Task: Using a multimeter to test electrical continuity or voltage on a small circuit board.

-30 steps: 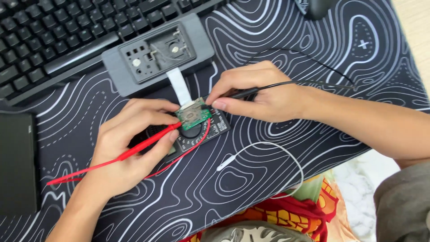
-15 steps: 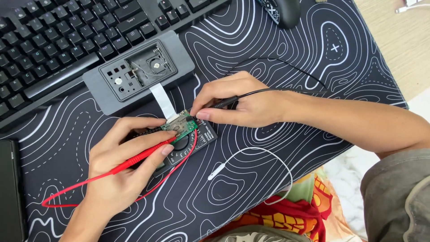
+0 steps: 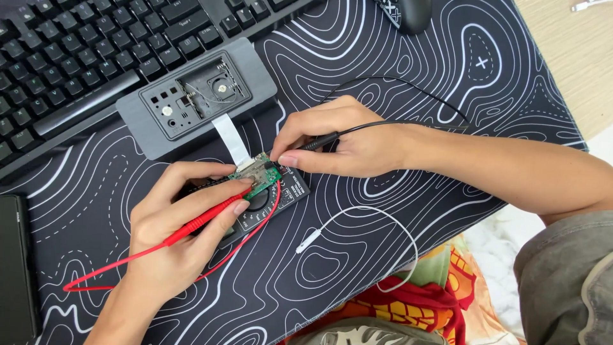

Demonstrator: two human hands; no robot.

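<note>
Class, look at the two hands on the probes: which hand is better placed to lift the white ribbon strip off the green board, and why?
Probably the right hand: its fingertips beside the black probe sit right by the white ribbon strip at the green board. The left hand lies lower, gripping the red probe.

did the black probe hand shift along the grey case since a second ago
Cannot tell. The head camera itself moved. Measured against the grey case, the right hand with the black probe sits by the green board as before.

Pretty bright, even daylight here, everything's sharp with no real blur. Soft shadows sit under both hands on the desk mat (image 3: pixel 396 255), and the keyboard (image 3: pixel 70 57) keys show mild glare.
</note>
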